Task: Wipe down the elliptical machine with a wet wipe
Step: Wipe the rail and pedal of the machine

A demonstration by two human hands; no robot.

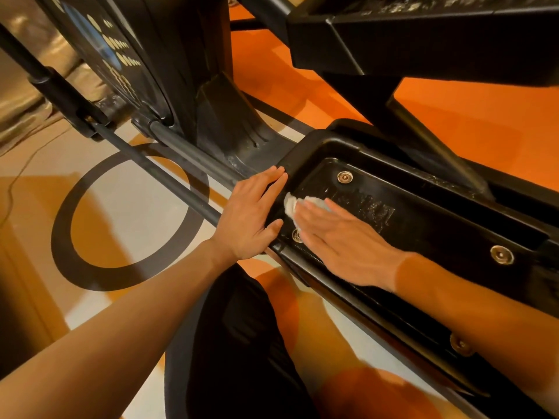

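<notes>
Wet wipe (291, 203) shows as a small white crumpled wad, bunched and a little glossy, lying on the floor of the black foot pedal (429, 225) of the elliptical machine (211, 110), near the pedal's front end. Most of it is hidden: the fingers (313, 214) of the right hand (341, 241) lie straight and close together flat on top of it, pressing it down, and only its edge sticks out past the fingertips. The right thumb cannot be seen. The pedal floor beside the hand is dull black with a scuffed, greyish patch of raised lettering, too worn to read. Round metal bolts sit in the pedal floor: one (344, 177) just ahead of the wipe, one (296, 235) partly under the right hand's edge, and one (501, 254) toward the pedal's rear. The left hand (249, 217) rests on the pedal's front outer rim, fingers straight and together along the corner, thumb spread apart and touching the rim; it holds nothing. Just outside the pedal a dark metal bar (169, 173) runs at a slant under the left hand's wrist side. Ahead of the pedal rises the machine's black body with a round housing (115, 55) bearing pale dots. A second pedal (393, 40) hangs above and beyond. Below the pedal a leg in dark cloth (242, 343) shows, over an orange and pale floor (127, 213) painted with a dark ring (60, 237).
</notes>
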